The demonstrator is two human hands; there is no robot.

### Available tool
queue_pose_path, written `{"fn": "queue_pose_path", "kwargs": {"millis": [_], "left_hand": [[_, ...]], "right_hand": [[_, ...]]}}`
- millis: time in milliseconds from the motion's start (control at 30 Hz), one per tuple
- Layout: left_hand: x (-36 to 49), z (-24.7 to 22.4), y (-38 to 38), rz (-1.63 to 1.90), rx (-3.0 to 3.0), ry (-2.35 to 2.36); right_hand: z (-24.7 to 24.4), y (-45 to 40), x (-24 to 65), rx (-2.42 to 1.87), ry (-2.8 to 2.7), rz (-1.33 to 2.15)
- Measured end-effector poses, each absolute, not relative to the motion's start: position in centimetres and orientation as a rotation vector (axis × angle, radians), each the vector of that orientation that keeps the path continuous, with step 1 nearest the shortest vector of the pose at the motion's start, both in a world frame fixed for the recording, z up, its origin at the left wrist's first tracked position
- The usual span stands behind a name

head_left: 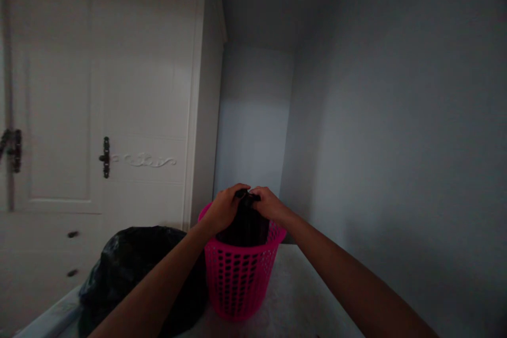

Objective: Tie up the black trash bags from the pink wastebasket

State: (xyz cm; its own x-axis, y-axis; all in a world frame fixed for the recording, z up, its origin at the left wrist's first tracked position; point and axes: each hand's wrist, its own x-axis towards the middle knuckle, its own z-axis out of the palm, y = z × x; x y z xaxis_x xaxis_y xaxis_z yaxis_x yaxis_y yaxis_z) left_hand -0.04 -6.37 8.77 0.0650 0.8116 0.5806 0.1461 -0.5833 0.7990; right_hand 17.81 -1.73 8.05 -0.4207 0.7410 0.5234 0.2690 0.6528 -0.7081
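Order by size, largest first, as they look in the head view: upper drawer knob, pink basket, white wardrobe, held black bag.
1. White wardrobe
2. Pink basket
3. Held black bag (visible part only)
4. Upper drawer knob

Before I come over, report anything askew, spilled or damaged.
Nothing stands out: the pink basket stands upright, the left hand and right hand hold black material reaching into it, and a large black bag sits to its left. Dimness could hide small damage.

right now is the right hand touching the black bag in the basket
Touching: the head view shows the right hand pinching the black bag near its top.
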Motion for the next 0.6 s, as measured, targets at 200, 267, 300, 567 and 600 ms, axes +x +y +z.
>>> {"fn": "queue_pose_path", "kwargs": {"millis": [200,267,300,567,600], "left_hand": [[0.0,8.5,-5.9,1.45,1.364,0.86],[0.1,8.5,-5.9,1.405,1.263,0.811],[0.2,8.6,-5.9,1.393,1.225,0.794],[1.0,9.0,-6.2,1.364,1.153,0.718],[1.0,9.0,-6.2,1.366,1.153,0.723]], "right_hand": [[9.2,-3.7,18.5,-0.63,-2.11,0.131],[9.7,-4.6,18.8,-0.544,-2.242,-0.129],[9.8,-4.9,18.8,-0.535,-2.291,-0.261],[10.1,-5.6,18.8,-0.649,-2.342,-0.687],[10.1,-5.5,18.8,-0.639,-2.341,-0.702]]}}
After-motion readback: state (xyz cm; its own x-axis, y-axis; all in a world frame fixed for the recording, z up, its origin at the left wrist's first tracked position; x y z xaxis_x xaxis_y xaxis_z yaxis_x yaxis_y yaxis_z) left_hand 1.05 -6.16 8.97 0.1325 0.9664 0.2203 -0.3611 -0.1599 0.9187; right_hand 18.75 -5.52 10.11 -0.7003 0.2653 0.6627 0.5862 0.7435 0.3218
